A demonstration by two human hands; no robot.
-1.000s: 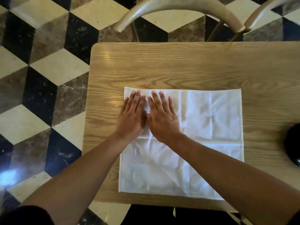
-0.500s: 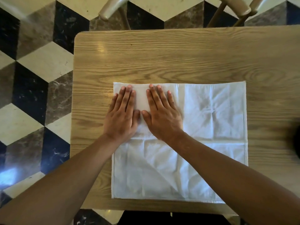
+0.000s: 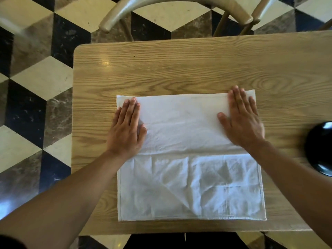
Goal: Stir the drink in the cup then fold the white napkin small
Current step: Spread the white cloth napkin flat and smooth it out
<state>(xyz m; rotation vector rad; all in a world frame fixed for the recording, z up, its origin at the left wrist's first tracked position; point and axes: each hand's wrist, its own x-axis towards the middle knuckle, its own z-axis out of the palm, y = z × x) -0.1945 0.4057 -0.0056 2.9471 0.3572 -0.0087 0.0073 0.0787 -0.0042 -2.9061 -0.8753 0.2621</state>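
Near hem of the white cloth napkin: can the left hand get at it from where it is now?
Probably yes. The left hand lies flat on the white cloth napkin's far left part, holding nothing, and the near hem lies uncovered on the wooden table. Only its own forearm crosses that side.

A black round object [image 3: 320, 149] on the worktop [image 3: 179, 69] is cut off by the right edge, so what it is cannot be told. The right hand [image 3: 242, 123] is blurred and hides the white napkin [image 3: 188, 186] beneath it. The chair backs [image 3: 170, 4] run off the top.
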